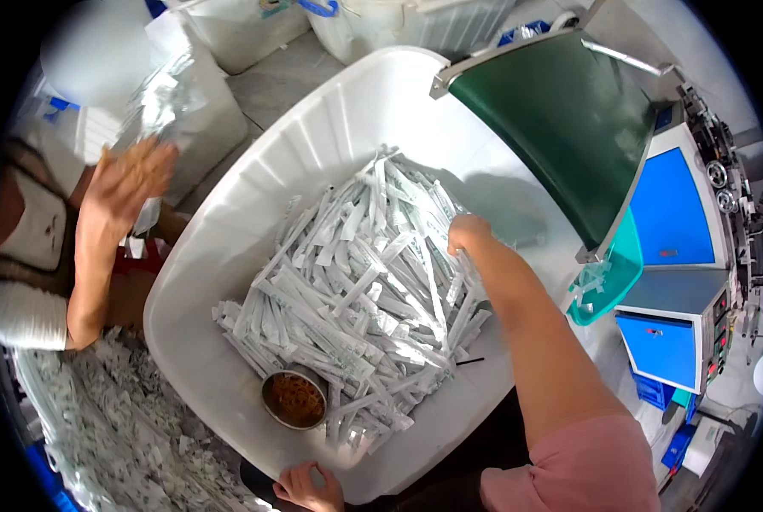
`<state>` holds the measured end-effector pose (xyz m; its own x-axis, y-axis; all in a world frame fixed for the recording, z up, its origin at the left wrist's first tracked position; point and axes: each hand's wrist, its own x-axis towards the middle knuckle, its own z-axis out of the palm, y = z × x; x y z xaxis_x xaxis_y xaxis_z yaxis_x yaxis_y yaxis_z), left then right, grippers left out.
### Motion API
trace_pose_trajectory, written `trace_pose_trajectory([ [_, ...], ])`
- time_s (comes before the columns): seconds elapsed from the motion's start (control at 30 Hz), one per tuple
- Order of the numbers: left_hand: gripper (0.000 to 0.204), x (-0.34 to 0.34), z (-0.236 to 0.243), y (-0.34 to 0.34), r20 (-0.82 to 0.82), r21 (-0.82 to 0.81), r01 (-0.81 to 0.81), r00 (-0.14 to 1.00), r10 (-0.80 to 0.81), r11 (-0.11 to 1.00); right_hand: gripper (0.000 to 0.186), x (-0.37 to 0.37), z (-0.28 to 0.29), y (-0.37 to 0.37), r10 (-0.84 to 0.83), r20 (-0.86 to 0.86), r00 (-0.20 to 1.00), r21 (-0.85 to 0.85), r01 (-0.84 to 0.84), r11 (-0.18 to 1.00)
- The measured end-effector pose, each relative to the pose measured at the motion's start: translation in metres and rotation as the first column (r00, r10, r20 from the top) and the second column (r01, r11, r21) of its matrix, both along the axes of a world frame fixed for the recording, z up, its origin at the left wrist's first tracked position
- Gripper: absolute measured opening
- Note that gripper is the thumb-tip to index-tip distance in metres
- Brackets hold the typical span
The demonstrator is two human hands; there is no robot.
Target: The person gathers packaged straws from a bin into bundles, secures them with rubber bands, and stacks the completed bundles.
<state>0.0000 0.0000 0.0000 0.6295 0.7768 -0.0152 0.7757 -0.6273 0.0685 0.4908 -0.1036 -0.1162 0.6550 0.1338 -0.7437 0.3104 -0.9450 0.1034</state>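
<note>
A large white tub point(202, 282) holds a heap of long, narrow, white paper-wrapped pieces point(356, 290). My right hand point(471, 235) is at the heap's right edge, fingers curled downward; whatever they hold is hidden. My left hand point(309, 486) rests at the tub's near rim, fingers lightly bent and apart. A metal bowl of small orange-brown bands point(296, 397) sits among the pieces at the lower left, and a thin dark stick point(469, 361) lies beside the heap.
A co-worker's blurred hand point(134, 183) is raised at left above shredded scraps point(100, 410). A green chute point(552, 119) overhangs the tub's right side. Beyond it stand blue-doored machines point(676, 205) and a teal bin point(612, 290). White bins point(381, 26) stand behind.
</note>
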Motion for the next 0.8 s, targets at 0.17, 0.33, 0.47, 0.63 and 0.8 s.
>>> trace_pose_trajectory([
  [0.17, 0.012, -0.01, -0.004, 0.002, 0.169, 0.036, 0.048, 0.984, -0.054, 0.998, 0.037, -0.027, 0.095, 0.017, 0.346, 0.184, 0.92, -0.201, -0.309, 0.93],
  [0.33, 0.033, 0.008, 0.026, -0.011, 0.226, 0.126, 0.156, 0.957, -0.181, 0.98, 0.045, -0.055, 0.181, -0.009, 0.483, 0.39, 0.784, -0.15, -0.463, 0.873],
  [0.47, 0.043, 0.056, 0.031, -0.027, 0.618, -0.318, 0.415, 0.772, -0.145, 0.852, 0.067, -0.091, 0.247, -0.024, 0.393, 0.447, 0.804, 0.042, -0.458, 0.888],
  [0.63, 0.086, 0.145, 0.01, -0.046, 0.15, -0.735, 0.429, 0.858, 0.491, -0.525, 0.074, -0.154, 0.257, -0.02, 0.047, 0.354, 0.934, 0.443, -0.211, 0.871],
  [0.8, 0.087, 0.162, -0.016, -0.029, 0.215, -0.671, 0.649, 0.633, 0.743, -0.359, 0.079, -0.237, 0.225, -0.018, 0.075, 0.216, 0.974, 0.617, -0.195, 0.762],
])
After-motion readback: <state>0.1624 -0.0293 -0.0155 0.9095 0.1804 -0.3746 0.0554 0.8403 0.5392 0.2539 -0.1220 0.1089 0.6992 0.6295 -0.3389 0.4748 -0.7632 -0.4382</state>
